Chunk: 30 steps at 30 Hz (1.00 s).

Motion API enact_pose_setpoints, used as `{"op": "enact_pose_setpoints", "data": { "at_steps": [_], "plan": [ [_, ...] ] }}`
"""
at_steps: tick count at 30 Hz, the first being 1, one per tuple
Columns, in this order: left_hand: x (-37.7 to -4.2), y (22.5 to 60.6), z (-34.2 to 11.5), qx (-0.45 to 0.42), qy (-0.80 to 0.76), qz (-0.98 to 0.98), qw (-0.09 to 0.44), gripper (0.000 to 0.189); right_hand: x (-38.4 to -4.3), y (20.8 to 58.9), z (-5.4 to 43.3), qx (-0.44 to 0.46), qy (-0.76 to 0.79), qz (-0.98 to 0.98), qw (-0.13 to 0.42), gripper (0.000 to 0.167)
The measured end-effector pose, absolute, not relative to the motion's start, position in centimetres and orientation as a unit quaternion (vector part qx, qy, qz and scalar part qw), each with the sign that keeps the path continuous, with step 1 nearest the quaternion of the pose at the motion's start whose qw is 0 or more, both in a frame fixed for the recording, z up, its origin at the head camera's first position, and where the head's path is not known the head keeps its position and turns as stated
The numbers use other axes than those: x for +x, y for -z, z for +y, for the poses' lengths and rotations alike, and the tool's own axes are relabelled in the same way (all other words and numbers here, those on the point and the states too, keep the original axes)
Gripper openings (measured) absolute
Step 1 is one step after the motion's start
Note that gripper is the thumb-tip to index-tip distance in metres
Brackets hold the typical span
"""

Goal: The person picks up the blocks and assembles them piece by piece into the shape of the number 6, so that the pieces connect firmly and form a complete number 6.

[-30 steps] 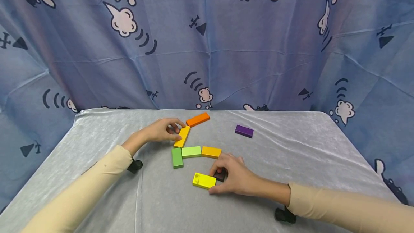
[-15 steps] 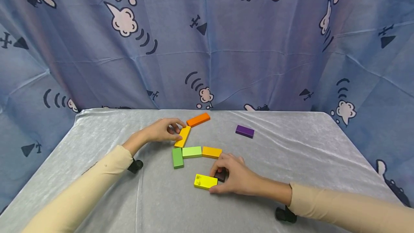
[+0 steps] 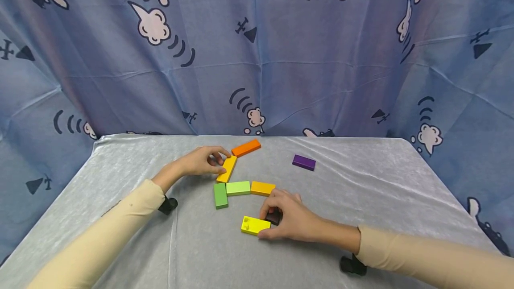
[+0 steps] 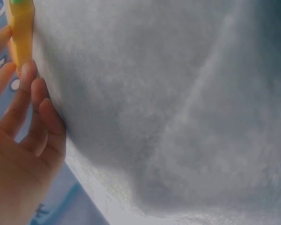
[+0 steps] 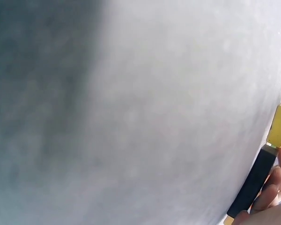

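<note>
In the head view my left hand pinches an amber block lengthwise, its thumb near the lower end and a finger at the far end. My right hand holds a black block, partly covered by the fingers, between thumb and index finger. The thumb tip lies right at the end of a bright yellow block with a dark smudge. In the right wrist view the black block stretches between two yellowish blocks, with fingers behind it. The left wrist view shows fingertips at the end of the amber block.
A green block, a light green block and a yellow-orange block form a bent row between the hands. An orange block lies beyond the left hand, a purple block farther right. Grey cloth covers the table.
The bright yellow block has turned slightly and shifted a little to the right against the right hand. Both hands stay almost where they were, and the other blocks have not moved.
</note>
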<state>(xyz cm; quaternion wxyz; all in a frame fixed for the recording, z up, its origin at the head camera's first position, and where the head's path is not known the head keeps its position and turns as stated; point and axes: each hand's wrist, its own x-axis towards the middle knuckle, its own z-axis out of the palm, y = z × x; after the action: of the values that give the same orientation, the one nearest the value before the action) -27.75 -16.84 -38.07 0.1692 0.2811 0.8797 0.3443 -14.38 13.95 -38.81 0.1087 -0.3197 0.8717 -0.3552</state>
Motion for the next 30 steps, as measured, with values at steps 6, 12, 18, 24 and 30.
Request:
{"op": "enact_pose_setpoints", "data": {
  "at_steps": [6,12,18,24,30],
  "plan": [
    [-27.8,38.1,-16.8,0.279,-0.343,0.881,0.167,0.044,-14.4,38.9,14.1,-0.324,0.358,0.869,0.111,0.027],
    [-27.8,38.1,-16.8,0.277,-0.341,0.883,0.167,0.044,-14.4,38.8,14.1,-0.325,0.359,0.868,0.111,0.027],
    [-27.7,38.0,-16.8,0.281,-0.341,0.882,0.165,0.044,-14.4,38.8,14.1,-0.327,0.359,0.867,0.108,0.027],
    [-27.6,38.0,-16.8,0.285,-0.338,0.882,0.163,0.044,-14.8,38.7,14.8,-0.34,0.399,0.844,0.116,0.027],
    [-27.6,38.1,-16.9,0.287,-0.337,0.882,0.161,0.044,-15.5,38.1,16.7,-0.35,0.434,0.821,0.124,0.033]
  ]
}}
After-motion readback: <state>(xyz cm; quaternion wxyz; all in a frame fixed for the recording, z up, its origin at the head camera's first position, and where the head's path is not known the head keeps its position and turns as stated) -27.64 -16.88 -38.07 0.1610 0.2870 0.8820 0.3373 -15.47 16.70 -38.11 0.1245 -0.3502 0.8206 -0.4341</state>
